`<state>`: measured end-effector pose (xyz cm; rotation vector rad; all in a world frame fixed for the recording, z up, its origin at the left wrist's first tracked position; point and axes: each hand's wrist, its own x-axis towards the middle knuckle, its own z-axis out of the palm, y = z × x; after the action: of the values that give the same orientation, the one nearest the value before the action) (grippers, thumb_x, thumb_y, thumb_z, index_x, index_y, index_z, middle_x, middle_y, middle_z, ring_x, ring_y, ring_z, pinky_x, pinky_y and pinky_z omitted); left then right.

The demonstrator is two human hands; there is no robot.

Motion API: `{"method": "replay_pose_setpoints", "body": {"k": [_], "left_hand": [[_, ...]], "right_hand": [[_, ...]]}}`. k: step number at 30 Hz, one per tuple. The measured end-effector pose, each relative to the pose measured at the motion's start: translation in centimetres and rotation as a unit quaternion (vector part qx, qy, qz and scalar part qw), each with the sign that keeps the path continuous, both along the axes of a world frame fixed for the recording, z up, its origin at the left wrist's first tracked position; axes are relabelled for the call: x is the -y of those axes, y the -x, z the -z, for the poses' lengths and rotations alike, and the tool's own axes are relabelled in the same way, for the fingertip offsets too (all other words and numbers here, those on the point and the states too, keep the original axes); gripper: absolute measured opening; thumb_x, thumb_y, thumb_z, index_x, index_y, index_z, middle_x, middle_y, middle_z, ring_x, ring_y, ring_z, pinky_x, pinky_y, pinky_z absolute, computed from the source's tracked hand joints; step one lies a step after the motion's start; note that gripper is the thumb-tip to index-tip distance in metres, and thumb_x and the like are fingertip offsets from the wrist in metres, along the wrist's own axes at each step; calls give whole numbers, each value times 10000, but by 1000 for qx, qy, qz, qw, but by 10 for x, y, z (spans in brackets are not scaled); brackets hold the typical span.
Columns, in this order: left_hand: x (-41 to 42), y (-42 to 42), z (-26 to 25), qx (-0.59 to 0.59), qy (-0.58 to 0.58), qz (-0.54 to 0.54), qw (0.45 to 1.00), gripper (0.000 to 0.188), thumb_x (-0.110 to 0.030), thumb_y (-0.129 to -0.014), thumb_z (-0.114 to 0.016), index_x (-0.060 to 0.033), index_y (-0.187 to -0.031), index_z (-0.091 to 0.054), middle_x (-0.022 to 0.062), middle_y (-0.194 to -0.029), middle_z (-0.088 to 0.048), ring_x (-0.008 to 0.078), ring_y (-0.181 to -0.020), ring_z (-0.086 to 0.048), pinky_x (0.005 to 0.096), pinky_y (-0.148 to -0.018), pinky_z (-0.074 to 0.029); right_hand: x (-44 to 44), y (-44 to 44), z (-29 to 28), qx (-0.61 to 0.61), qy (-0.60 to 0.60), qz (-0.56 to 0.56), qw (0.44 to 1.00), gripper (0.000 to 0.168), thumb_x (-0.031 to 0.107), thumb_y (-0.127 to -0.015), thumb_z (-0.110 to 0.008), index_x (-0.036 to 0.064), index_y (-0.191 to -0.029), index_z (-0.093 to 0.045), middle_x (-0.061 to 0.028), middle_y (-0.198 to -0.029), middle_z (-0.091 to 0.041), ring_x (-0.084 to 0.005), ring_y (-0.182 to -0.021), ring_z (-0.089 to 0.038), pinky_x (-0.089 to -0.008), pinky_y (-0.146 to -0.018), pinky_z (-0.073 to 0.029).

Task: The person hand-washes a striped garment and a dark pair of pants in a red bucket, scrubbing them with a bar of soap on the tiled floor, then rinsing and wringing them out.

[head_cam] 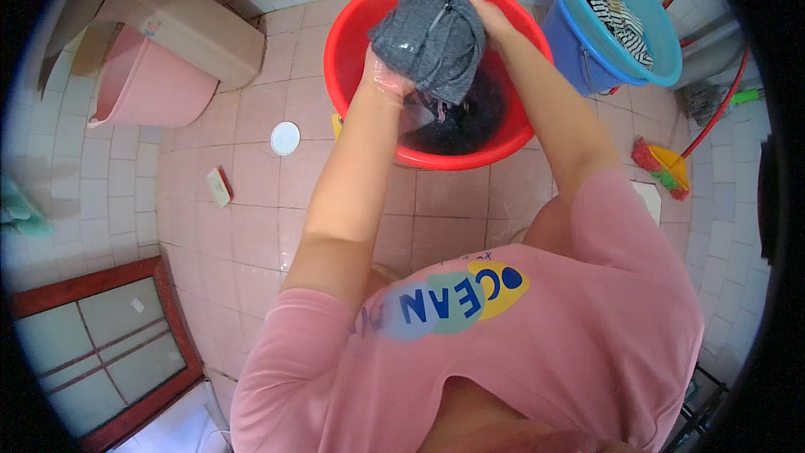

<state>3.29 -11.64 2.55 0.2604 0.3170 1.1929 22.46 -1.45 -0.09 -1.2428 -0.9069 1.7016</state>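
Note:
A wet, dark grey garment point(431, 38) with a light seam or cord along it is bunched up over a red plastic basin point(343, 69). My left hand point(385, 78), wet and partly covered by the cloth, holds its lower left side. At the upper right edge of the garment, my right hand point(483, 9) grips the fabric. Beneath, in the basin, lies dark wet cloth point(468, 123) in what looks like dark water. Some fingers of both hands are hidden by the grey fabric.
A light blue basin point(666, 56) with a striped garment point(619, 22) sits on a blue bucket point(563, 44) at the right. A broom point(660, 167) leans nearby. On the tiled floor are a white disc point(285, 138) and a brush point(219, 187). A pink tub point(160, 85) stands left.

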Motion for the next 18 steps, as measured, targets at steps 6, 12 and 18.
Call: {"method": "replay_pose_setpoints", "body": {"k": [6,12,18], "left_hand": [[-3,17,-12,104,-79,4,991,457,-328,-985,-367,-38,-1314,-494,150,-1337,-532,314,-1207,-524,457,-1048,-411],[15,5,-23,17,10,98,995,444,-378,-935,-535,-71,-1256,-554,118,-1233,-599,290,-1129,-575,464,-949,-484],[18,-11,-1,-556,-89,47,825,486,-226,-822,-706,-20,-1235,-555,118,-1191,-622,246,-1047,-620,391,-896,-509]], "right_hand": [[50,43,-33,-326,61,-13,943,877,783,-799,-444,56,-1274,-558,-150,-1341,-535,-284,-1253,-486,-455,-1078,-354],[16,12,-26,-377,19,-101,921,601,538,-877,-579,38,-1210,-593,-134,-1196,-632,-276,-1056,-619,-412,-979,-470],[19,32,-18,-52,-158,-105,980,437,241,-768,-725,2,-1113,-602,-132,-1028,-658,-217,-945,-638,-353,-826,-521]]}}
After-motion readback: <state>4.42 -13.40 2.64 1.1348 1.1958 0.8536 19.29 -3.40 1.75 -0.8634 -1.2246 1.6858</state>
